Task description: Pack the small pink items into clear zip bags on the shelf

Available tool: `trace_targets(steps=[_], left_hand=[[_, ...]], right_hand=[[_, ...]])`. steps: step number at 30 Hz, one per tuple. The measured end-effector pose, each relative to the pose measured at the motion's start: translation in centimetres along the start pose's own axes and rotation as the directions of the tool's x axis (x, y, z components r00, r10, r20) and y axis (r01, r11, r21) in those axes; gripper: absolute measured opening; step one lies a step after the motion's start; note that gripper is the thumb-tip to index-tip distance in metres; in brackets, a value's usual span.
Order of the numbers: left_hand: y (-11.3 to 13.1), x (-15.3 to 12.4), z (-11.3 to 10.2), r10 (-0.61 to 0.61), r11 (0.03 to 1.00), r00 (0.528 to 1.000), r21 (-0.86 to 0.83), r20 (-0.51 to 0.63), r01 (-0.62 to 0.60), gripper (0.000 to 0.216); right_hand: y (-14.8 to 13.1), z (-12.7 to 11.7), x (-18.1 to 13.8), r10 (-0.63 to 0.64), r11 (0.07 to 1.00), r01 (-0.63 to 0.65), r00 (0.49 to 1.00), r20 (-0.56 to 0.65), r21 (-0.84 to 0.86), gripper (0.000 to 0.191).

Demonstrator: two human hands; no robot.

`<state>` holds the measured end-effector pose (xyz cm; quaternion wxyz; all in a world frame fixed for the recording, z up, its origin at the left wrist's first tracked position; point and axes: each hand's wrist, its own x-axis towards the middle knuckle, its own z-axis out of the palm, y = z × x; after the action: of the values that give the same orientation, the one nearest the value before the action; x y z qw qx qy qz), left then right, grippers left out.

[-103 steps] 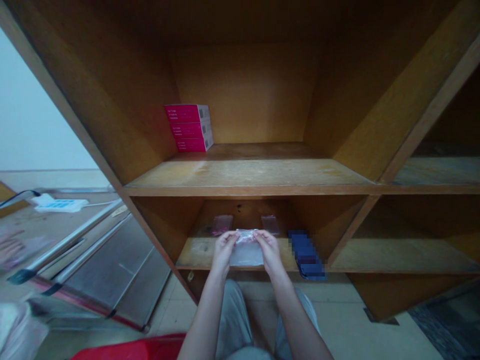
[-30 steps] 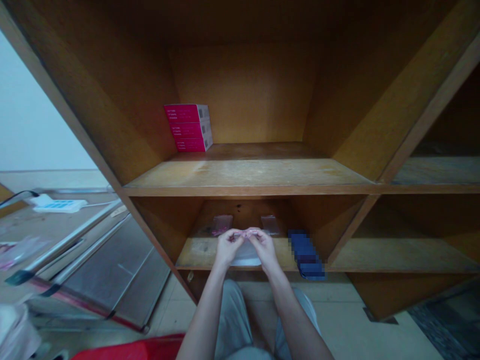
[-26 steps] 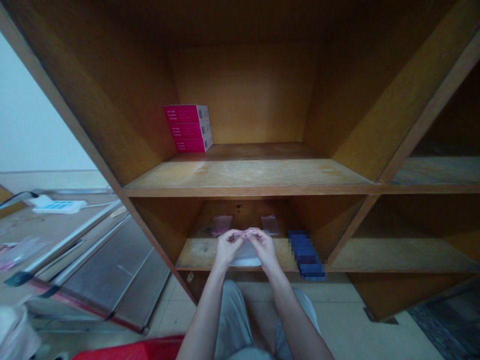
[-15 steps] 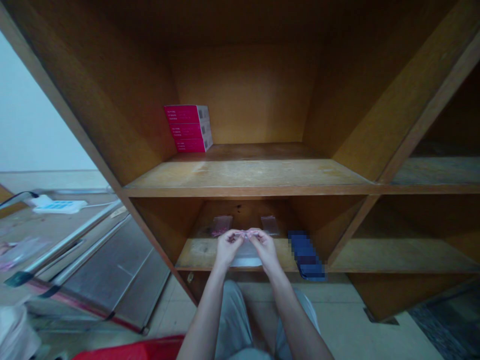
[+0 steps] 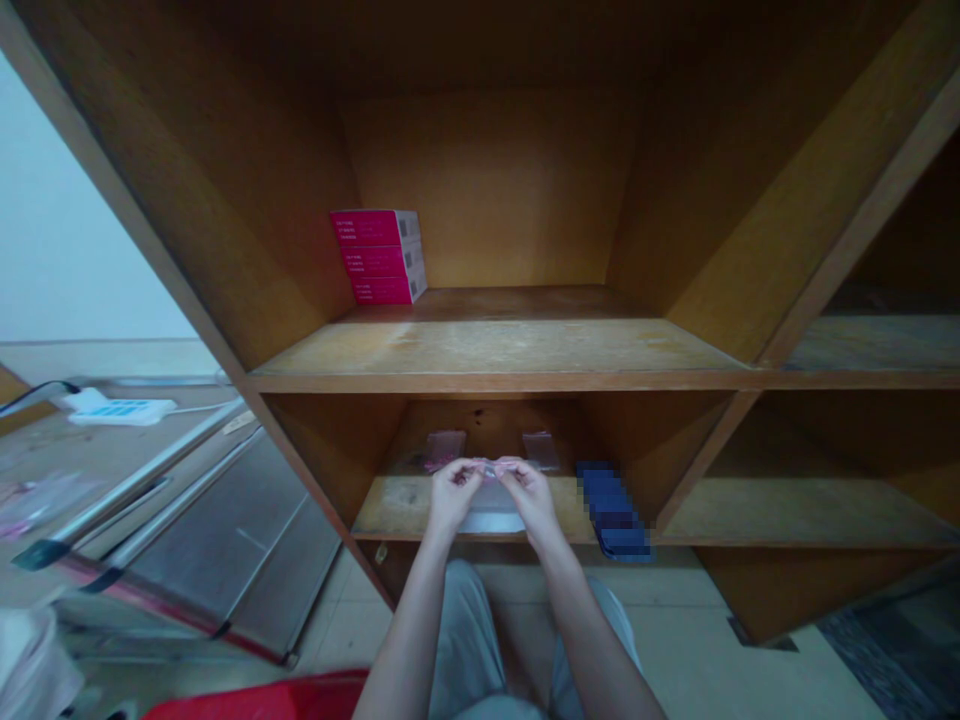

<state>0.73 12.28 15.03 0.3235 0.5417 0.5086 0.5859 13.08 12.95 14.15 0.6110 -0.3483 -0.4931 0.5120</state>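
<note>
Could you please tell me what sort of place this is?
Probably a storeroom or simple workroom, judging by the open brown wooden shelf unit, the three stacked pink rectangular boxes inside it, and what looks like a white rectangular power strip at left.

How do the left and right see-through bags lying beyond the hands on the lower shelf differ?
The left bag shows bright pink bits along its lower part; the right bag shows none that I can make out. The left bag also looks slightly wider than the right bag. The left bag lies beyond the left hand, the right bag beyond the right hand. Both are small and see-through.
</note>
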Motion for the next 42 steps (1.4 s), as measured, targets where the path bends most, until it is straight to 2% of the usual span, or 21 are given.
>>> trace_targets(steps=[12,18,24,30,36,42], left_hand=[[0.4,0.0,-0.5,-0.012,1.0,0.999,0.01,-0.049,0.013,0.014],[0.3,-0.1,-0.7,-0.032,0.999,0.999,-0.011,-0.003,0.032,0.021],[-0.5,-0.3,-0.5,-0.05,0.998,0.998,-0.047,-0.032,0.048,0.022],[-1.1,-0.5,-0.6,-0.064,0.994,0.994,-0.094,-0.083,0.056,0.026],[-1.3,-0.5,-0.9,-0.132,0.982,0.979,-0.158,-0.155,0.107,0.032],[-1.6,-0.6,-0.5,-0.191,0.959,0.971,-0.241,-0.145,0.152,0.037]], right_hand=[[-0.3,-0.3,-0.1,0.022,0.999,-0.023,1.0,-0.014,-0.033,0.025],[-0.6,-0.8,0.0,0.039,0.998,-0.038,0.999,0.012,-0.043,0.026],[-0.8,-0.9,0.0,0.033,0.999,-0.031,0.997,0.068,-0.028,0.027],[-1.3,-1.0,-0.2,0.088,0.996,-0.089,0.987,0.134,0.0,0.027],[-0.3,-1.6,-0.8,0.177,0.982,-0.158,0.96,0.216,-0.101,0.028],[1.4,-2.1,-0.9,0.158,0.983,-0.142,0.978,0.136,-0.12,0.029]])
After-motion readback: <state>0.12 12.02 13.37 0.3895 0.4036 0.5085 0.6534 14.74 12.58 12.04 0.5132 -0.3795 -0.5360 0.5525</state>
